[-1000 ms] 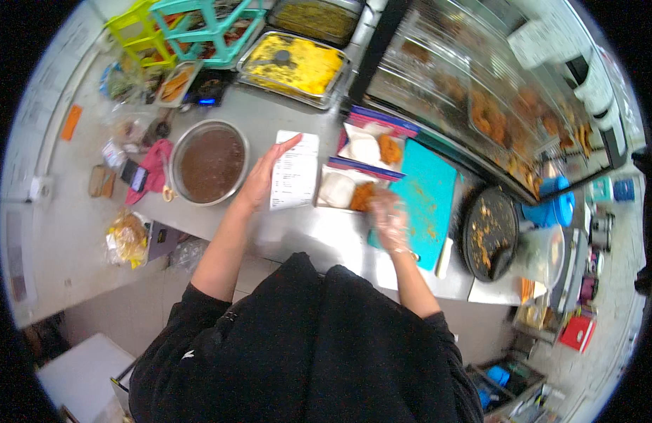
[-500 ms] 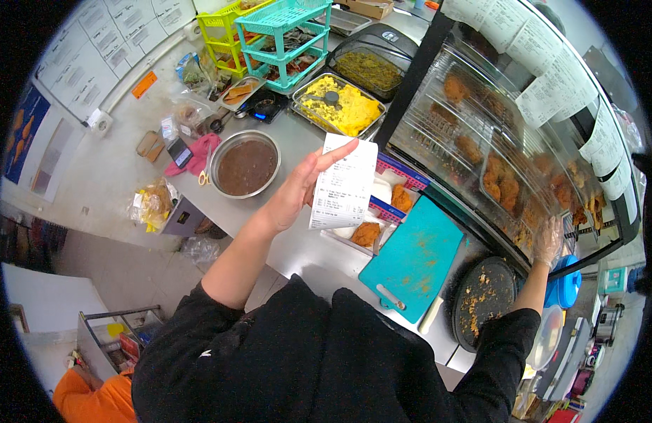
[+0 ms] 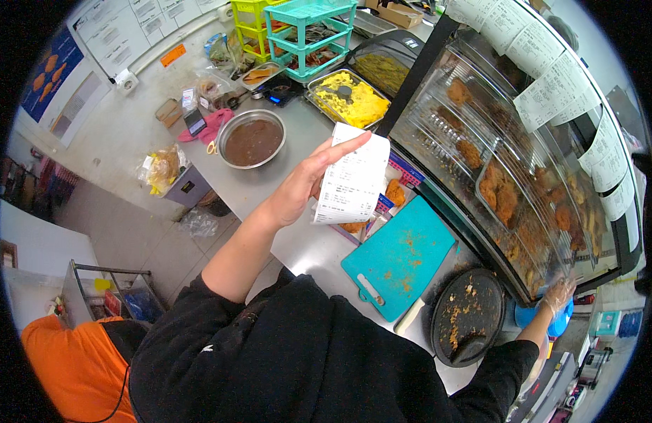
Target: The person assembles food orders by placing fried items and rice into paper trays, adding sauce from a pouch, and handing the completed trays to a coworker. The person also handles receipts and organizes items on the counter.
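Note:
My left hand [image 3: 297, 182] holds a white printed receipt [image 3: 355, 176] up over the counter, its fingers stretched along the paper's edge. The receipt partly covers boxes of fried chicken [image 3: 395, 192] behind it. My right hand [image 3: 557, 295], in a clear plastic glove, is at the lower right corner of the glass display case [image 3: 509, 148]; its fingers are blurred against the glass and what they grip cannot be made out. Fried chicken pieces [image 3: 501, 194] lie on wire racks inside the case. A blue lidded container [image 3: 560, 319] sits just beside that hand.
A teal cutting board [image 3: 400, 257] with crumbs, a white-handled knife [image 3: 409, 317] and a round black pan [image 3: 468, 317] lie before me. Left are a steel bowl of brown sauce [image 3: 252, 141] and a tray of yellow food [image 3: 350, 102]. A person in orange [image 3: 79, 363] is at lower left.
My right hand has shifted down along the case's corner toward the blue container. The left hand still holds the receipt, now tilted slightly more. My view has turned a little; more of the person in orange shows.

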A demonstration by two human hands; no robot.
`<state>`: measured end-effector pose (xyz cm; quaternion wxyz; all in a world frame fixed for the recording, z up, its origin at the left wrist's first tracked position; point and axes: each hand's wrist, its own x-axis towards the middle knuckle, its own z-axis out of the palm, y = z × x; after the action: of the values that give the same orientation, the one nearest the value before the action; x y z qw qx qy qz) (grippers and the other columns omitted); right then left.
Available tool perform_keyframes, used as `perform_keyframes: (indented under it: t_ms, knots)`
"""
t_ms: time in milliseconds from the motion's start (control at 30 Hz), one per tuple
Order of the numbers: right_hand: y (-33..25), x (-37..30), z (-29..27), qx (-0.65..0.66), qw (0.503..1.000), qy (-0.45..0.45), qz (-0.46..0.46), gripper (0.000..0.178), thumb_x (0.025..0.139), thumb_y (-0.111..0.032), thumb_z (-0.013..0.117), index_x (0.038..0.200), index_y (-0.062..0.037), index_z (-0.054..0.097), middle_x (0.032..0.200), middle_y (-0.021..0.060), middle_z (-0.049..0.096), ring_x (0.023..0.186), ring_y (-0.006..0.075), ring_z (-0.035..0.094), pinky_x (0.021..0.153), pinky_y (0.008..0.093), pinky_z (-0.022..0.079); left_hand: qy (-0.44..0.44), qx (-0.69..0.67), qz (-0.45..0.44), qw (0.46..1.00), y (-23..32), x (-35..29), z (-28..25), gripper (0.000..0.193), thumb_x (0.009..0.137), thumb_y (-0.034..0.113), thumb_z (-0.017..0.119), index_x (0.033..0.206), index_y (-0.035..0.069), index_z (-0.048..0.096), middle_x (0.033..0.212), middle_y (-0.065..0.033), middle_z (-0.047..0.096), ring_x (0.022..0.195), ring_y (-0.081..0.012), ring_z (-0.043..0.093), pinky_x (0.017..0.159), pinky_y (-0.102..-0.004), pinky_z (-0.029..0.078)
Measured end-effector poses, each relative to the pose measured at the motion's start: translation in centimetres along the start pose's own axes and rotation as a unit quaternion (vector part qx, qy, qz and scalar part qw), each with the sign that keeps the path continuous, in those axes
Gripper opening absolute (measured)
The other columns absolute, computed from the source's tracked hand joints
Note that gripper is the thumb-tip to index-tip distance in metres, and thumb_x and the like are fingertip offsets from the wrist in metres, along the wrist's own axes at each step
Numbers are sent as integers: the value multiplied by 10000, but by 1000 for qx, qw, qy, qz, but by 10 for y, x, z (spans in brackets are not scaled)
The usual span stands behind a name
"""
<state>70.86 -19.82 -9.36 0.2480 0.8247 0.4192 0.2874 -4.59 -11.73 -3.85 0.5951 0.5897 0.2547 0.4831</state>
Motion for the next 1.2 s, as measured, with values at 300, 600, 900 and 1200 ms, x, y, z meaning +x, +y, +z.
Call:
perform_keyframes:
  t_ms: [300, 600, 900, 1200]
  knots:
    - [-47, 0, -51, 142, 929, -295, 171, 546, 970, -475, 470, 1407, -171, 590, 1479, 87, 540, 1404, 280, 461, 1156, 395, 350, 5, 10, 23, 1000, 2, -4, -16, 668, 1030, 418, 347, 1544, -9, 341, 1544, -147, 406, 1391, -227, 440, 1160, -371, 327]
    - [-265, -76, -202, 375, 754, -306, -444, 461, 925, -425, 643, 1186, -52, 717, 1316, 170, 645, 1196, 297, 620, 1056, 399, 464, 24, 187, 32, 982, 1, 12, -99, 885, 807, -75, 660, 1591, 51, 270, 1573, -99, 322, 1348, -166, 419, 1154, -312, 280]
    - [-409, -74, -511, 505, 736, -195, -407, 480, 868, -378, 750, 1124, 25, 703, 1097, 203, 717, 982, 337, 687, 881, 425, 533, 15, 264, 74, 961, -20, 32, -306, 881, 804, 20, 678, 1592, 104, 294, 1511, -184, 426, 1343, -247, 451, 1153, -358, 302]
    - [-788, -18, -648, 519, 578, 108, -620, 306, 917, -249, 576, 1121, -32, 647, 1165, 249, 645, 1055, 378, 639, 929, 463, 490, -500, 64, -127, 855, -135, -55, -334, 628, 912, 225, 638, 1507, 149, 455, 1554, -105, 435, 1293, -372, 525, 1117, -424, 390]
